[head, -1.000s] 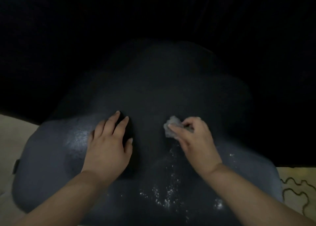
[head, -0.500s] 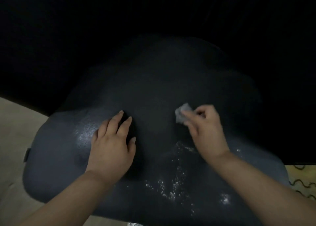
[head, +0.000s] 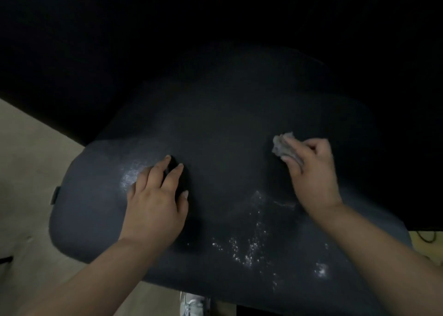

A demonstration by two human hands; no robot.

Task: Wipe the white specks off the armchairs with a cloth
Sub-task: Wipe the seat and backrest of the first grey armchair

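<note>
Armchair: dark grey/navy upholstered armchair (head: 215, 129), seen from above; fills mid frame, far part fades into black bg.
L hand: left hand (head: 153, 205) lies palm-down on the fabric, centre-left; fingers straight, slightly spread, tips pointing away from the person; holds nothing, presses flat.
R hand: right hand (head: 314, 172) on the fabric at right, well apart from L hand; fingers curled round the cloth, thumb side toward the centre.
Cloth: small crumpled grey cloth (head: 281, 145) bunched in R hand; sticks out past the fingertips at upper left, touching the upholstery.
Specks: white specks (head: 249, 248) scattered on the near part of the cushion, between the two forearms & below R hand; not under the cloth.
Specks 2: brighter clump (head: 321, 271) near R forearm, close to the near edge.
Dusty patch: pale powdery smear (head: 129, 176) just left of L hand's fingers, partly covered by them.
Floor: beige floor (head: 26, 172) at left & below the chair.
Shoe: light shoe (head: 194, 303) at bottom edge, just under the chair's near rim.
Tag: small tab (head: 55, 194) on the chair's left side; detail unclear.
Far right: yellowish surface w/ dark cord (head: 425, 236), barely in frame.
</note>
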